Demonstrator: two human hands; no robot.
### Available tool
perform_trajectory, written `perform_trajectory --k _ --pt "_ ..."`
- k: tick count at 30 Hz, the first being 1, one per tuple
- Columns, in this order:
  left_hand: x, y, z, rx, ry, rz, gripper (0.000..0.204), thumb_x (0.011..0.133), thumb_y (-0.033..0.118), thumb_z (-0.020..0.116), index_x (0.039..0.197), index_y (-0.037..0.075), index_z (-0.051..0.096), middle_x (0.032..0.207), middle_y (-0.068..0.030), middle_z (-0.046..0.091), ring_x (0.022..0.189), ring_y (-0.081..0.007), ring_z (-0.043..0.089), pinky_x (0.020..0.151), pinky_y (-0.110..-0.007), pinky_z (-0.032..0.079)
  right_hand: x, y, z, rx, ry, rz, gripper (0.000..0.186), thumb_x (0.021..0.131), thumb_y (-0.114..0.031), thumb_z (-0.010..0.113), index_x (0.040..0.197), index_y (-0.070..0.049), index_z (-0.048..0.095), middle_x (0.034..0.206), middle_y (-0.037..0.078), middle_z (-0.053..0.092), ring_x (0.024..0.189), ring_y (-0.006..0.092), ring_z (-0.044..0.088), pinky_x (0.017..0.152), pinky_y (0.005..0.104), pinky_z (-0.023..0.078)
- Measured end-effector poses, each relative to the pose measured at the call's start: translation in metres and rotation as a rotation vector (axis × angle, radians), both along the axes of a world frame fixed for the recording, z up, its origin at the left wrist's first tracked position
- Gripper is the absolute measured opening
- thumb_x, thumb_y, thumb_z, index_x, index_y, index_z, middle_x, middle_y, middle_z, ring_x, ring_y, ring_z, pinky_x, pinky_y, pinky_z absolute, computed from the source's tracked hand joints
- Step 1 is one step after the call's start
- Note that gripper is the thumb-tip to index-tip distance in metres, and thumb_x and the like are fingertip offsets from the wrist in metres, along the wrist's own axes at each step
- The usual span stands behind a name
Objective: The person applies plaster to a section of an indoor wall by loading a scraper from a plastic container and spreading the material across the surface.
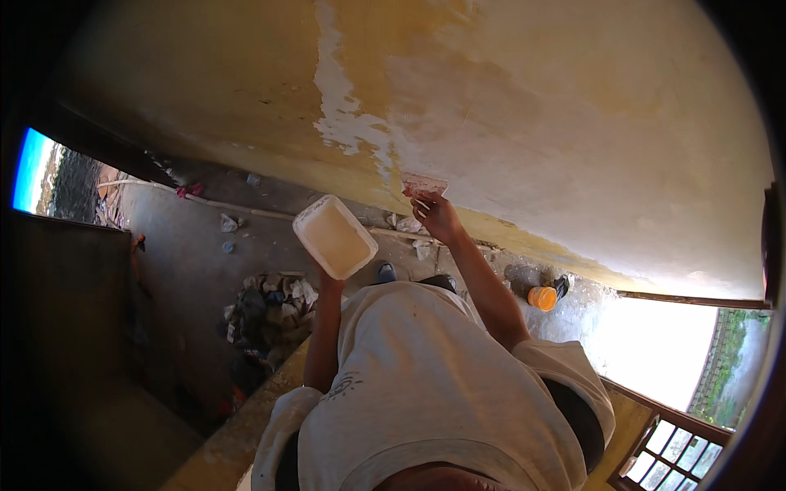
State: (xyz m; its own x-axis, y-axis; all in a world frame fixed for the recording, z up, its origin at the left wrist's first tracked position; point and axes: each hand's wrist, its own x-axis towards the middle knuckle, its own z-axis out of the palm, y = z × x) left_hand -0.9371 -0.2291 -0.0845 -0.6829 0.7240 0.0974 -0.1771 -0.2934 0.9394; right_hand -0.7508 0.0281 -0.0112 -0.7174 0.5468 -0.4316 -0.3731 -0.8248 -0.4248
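Observation:
My left hand holds up a white rectangular plastic tub from below. Its fingers are mostly hidden under the tub, which has a pale, creamy material inside. My right hand is closed around a flat putty scraper with a worn, reddish, smeared surface. The scraper is up against the yellowish wall, at the lower end of an uneven white patch. Smoother, paler coating spreads over the wall to the right of that patch.
A long pale pole lies on the floor along the wall's foot. A heap of rags or rubbish is at the left, and an orange bucket at the right. Bright doorways open on both sides, with a paned window at lower right.

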Motion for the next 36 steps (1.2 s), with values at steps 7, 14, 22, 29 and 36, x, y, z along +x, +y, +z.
perform_trajectory --k 7,14,22,29,36 --pt "0.001 0.027 0.010 -0.052 0.274 -0.091 0.060 0.100 0.051 0.043 0.147 0.014 0.035 0.141 -0.0092 0.049 0.123 -0.0270 0.055 0.099 -0.047 0.051 0.005 0.040 0.016 0.048 0.031 -0.187 0.025 0.094 -0.011 0.053 0.112 0.006 0.056 0.112 0.017 0.063 0.096 0.0200 0.059 0.083 0.0307 0.052" --pt "0.014 0.048 0.011 -0.028 0.100 -0.194 0.060 0.100 0.052 0.041 0.146 0.014 0.036 0.140 -0.0095 0.050 0.123 -0.0271 0.055 0.099 -0.047 0.051 0.039 0.056 0.249 -0.009 0.546 -0.223 0.034 0.095 -0.009 0.050 0.121 0.013 0.052 0.104 0.018 0.059 0.092 0.0237 0.059 0.082 0.0314 0.053" --pt "0.013 0.047 0.010 -0.008 -0.148 -0.214 0.061 0.100 0.053 0.040 0.146 0.013 0.037 0.139 -0.0099 0.051 0.122 -0.0272 0.056 0.099 -0.047 0.051 0.062 0.020 0.334 0.269 0.900 -0.178 0.039 0.097 -0.009 0.046 0.129 0.013 0.045 0.107 0.014 0.051 0.091 0.0164 0.051 0.077 0.0276 0.048" --pt "0.004 0.050 0.016 0.034 -0.339 -0.161 0.061 0.100 0.053 0.039 0.145 0.013 0.038 0.138 -0.0102 0.051 0.122 -0.0274 0.056 0.098 -0.047 0.051 0.019 -0.014 0.125 0.164 0.132 -0.219 0.018 0.095 -0.017 0.054 0.104 -0.004 0.062 0.104 0.010 0.066 0.092 0.0239 0.061 0.084 0.0354 0.050" --pt "0.003 0.051 0.022 0.049 -0.418 -0.152 0.061 0.100 0.054 0.038 0.145 0.013 0.039 0.138 -0.0105 0.052 0.121 -0.0275 0.057 0.098 -0.047 0.051 -0.020 0.015 0.014 0.041 -0.082 0.091 0.022 0.096 -0.019 0.051 0.106 -0.001 0.060 0.110 0.009 0.063 0.098 0.0204 0.059 0.084 0.0339 0.051"
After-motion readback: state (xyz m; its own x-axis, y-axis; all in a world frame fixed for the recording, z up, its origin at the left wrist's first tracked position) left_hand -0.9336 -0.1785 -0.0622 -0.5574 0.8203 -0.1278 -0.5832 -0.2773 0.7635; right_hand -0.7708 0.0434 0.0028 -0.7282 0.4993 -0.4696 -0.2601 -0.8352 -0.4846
